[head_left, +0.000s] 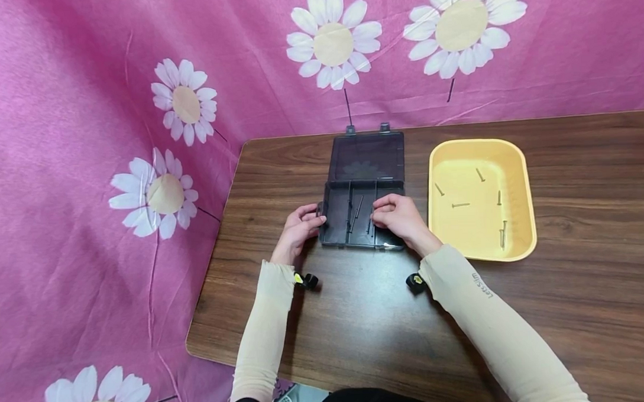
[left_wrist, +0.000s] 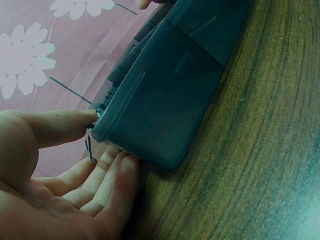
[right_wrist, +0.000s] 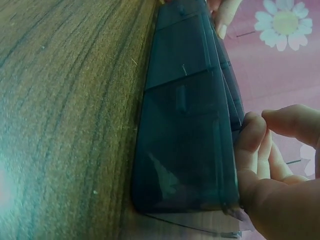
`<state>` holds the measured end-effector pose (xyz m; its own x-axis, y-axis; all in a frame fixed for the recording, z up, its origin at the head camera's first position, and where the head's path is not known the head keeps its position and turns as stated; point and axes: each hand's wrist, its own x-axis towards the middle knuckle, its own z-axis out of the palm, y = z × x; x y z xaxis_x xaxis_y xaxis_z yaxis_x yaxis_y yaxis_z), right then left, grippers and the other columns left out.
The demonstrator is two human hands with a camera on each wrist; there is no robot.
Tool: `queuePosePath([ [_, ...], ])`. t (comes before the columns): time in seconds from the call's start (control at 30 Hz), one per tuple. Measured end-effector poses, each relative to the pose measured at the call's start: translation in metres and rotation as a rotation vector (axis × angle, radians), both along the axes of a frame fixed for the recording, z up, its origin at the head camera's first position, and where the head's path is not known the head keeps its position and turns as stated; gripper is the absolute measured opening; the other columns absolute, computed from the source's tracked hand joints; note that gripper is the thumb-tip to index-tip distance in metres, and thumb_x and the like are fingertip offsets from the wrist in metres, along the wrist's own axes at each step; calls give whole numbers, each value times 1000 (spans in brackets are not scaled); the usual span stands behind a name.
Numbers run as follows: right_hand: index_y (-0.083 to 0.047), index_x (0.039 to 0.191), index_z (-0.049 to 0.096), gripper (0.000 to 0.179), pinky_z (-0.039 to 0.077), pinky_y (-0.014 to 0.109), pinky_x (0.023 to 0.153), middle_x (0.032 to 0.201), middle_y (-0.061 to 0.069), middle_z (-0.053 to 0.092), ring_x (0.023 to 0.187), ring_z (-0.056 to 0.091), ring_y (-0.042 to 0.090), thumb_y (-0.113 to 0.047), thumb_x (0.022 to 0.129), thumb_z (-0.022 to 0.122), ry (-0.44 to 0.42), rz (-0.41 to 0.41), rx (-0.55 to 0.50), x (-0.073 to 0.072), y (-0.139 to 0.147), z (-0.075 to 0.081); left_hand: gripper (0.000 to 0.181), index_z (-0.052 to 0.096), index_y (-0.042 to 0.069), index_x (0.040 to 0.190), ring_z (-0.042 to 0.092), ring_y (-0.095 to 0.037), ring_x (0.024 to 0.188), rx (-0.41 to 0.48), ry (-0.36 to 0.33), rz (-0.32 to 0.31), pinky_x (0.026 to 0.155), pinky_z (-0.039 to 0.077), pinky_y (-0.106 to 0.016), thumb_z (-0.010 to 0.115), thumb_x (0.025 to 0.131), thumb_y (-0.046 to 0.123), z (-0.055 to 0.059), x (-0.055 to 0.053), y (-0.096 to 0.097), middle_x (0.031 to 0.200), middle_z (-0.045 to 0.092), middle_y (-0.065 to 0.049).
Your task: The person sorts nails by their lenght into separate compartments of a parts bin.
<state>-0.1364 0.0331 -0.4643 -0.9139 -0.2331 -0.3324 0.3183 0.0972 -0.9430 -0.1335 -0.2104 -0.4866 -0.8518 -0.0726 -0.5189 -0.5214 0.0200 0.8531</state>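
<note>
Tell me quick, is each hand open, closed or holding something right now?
Left hand: holding the dark case by its left edge.
Right hand: fingers bent at the case; whether they pinch anything can't be told.

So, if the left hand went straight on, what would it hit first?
Probably the left side of the dark box; the left hand seems to touch it, though depth is unclear.
</note>
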Motion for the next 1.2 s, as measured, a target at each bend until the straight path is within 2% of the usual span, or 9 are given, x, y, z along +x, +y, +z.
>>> queuePosePath([
  [0.2,10,110,50,36,52,21,62,87,15,64,64,60,5,0,78,61,11,9,26,-1,2,1,47,50,8,119,60,-9,75,10,63,-13,63,48,-24,69,76,7,-1,2,0,100,65,-7],
  [0.33,10,110,50,35,53,25,64,92,20,63,64,61,7,0,78,61,39,2,35,0,5,5,47,51,9,118,60,-9,72,21,63,-3,63,48,-24,70,75,7,-2,2,1,100,65,-8],
  [0.53,8,107,53,33,52,23,62,80,7,64,62,60,3,-2,77,62,84,-27,80,-1,12,12,48,48,7,122,59,-9,70,27,15,29,60,48,-23,65,77,1,0,0,3,99,61,-7],
  [0.7,7,108,53,32,52,22,63,84,9,64,63,59,2,-5,80,62,116,-32,124,-1,22,20,49,47,7,123,59,-9,70,28,6,22,60,48,-23,65,78,2,3,1,3,93,61,-2],
  [0.87,3,106,54,30,52,24,65,81,5,62,63,60,4,-11,81,61,144,-49,176,1,36,31,49,47,9,123,59,-9,72,18,6,13,63,48,-24,65,78,3,3,2,2,94,62,-1],
  [0.97,3,104,54,27,53,26,65,78,3,62,63,60,4,-9,81,60,164,-73,171,2,45,35,48,48,9,123,59,-9,73,13,8,13,64,48,-24,65,78,3,3,2,1,94,62,-1],
  [1.2,6,105,53,29,51,19,60,72,-7,61,64,62,5,-9,81,60,193,-129,139,3,62,42,47,48,8,122,60,-9,72,18,11,20,64,48,-24,65,78,2,3,2,2,93,62,-2],
])
